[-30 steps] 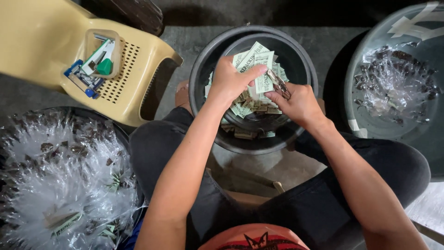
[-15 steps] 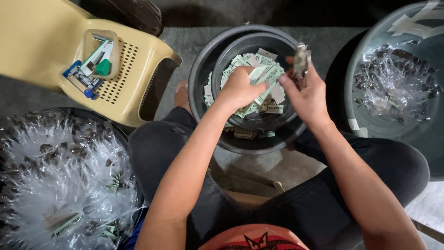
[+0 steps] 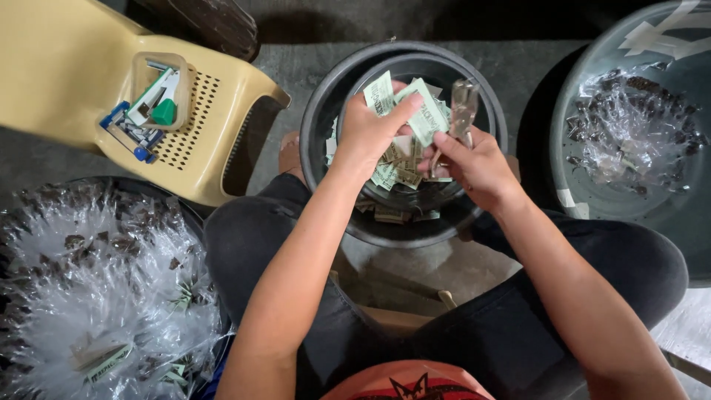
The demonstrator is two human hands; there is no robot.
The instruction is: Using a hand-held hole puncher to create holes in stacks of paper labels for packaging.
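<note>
Hands over label bucket

Left hand [image 3: 368, 130] pinching green-white paper label [image 3: 426, 115] above black bucket [image 3: 326, 111] of labels. Right hand [image 3: 474, 159] gripping small clear packet [image 3: 464, 107], upright, just beside label. Yellow stool [image 3: 74, 67] at left with stapler [image 3: 129, 130]. Basins of packets at both sides.

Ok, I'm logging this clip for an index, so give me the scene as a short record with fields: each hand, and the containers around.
left hand: grips green-and-white paper slips above the dark bucket
right hand: pinches a small clear packet upright
bucket contents: loose pile of similar slips
left of the person: basin of clear packets
right of the person: grey basin with fewer packets
yellow plastic stool: carries a stapler
</note>
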